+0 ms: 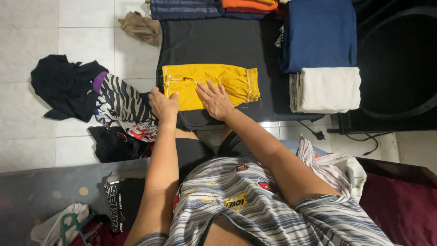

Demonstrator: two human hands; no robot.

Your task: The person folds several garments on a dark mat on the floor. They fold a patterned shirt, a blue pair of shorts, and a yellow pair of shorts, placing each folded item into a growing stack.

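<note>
Both the left hand (163,105) and right hand (215,99) lie open and flat on the folded yellow fabric shorts (209,84), gripping nothing; it is best to smooth outward evenly and keep the edges aligned.

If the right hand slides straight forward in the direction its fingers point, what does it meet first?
The right hand lies flat on the yellow shorts, fingers pointing up and slightly left. Going on, it would cross the shorts, then probably reach the bare black cloth beyond them.

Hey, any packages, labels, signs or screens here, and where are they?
No packages, signs or screens.
Printed black garment: bottom left on the floor, white block lettering.
Striped shirt: worn by the person, small red and yellow patches.
Yellow shorts: under both hands, no label visible.
</note>
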